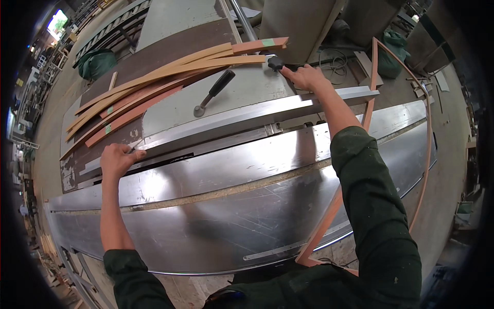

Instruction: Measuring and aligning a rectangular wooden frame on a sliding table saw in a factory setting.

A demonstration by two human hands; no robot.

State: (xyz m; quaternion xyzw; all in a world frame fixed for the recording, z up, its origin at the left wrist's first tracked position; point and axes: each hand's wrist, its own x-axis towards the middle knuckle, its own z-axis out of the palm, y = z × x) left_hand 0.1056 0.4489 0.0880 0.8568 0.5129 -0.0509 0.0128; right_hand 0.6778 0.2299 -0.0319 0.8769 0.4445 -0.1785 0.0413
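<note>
My left hand (pixel 117 160) is closed at the left part of a long silver metal fence (pixel 221 119). A thin pointed thing shows at its fingertips, too small to name. My right hand (pixel 307 78) reaches over the fence to a black star knob (pixel 276 63), its fingers closed against the knob's near side. Between the hands, a lever with a black handle (pixel 222 83) stands tilted on the grey machine table (pixel 170 112). In front of the fence lies the scratched metal sliding table (pixel 231 221), a slot running along it.
Several curved wooden strips (pixel 154 77) lie crossed on the table's far left. A thin wooden frame (pixel 428 149) leans around the right end, one side crossing the metal near my right arm. Green sacks (pixel 98 64) and a cable (pixel 337 64) lie beyond.
</note>
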